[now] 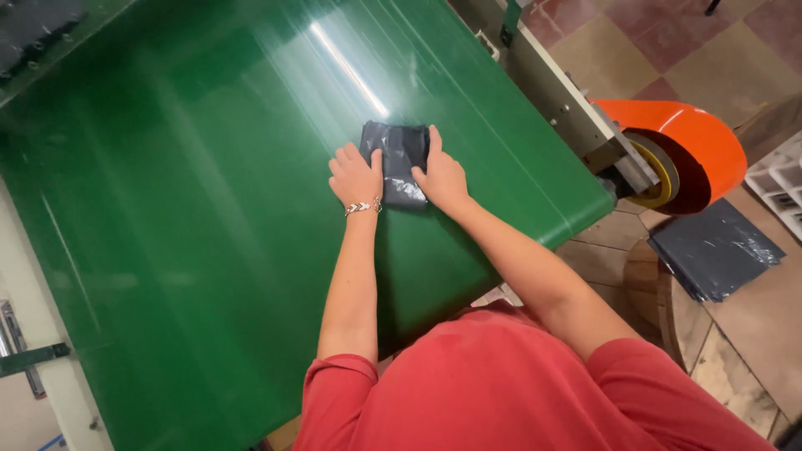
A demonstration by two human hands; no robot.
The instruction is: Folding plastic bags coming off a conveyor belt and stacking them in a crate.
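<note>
We press a folded dark bag point(398, 163) flat on the green table point(192, 250), our left hand point(355, 177) on its left edge and our right hand point(440, 177) on its right edge, both palms down with fingers pointing far. A bracelet point(362, 206) circles the left wrist. Right of the table sits an orange roll point(706, 146), and near it a stack of dark bags point(714, 249) on the floor.

A folded bag point(398, 163) lies on the conveyor belt point(209, 209); right of the belt sits a roller guard point(702, 142), with a stack of bags point(714, 249) below it.
</note>
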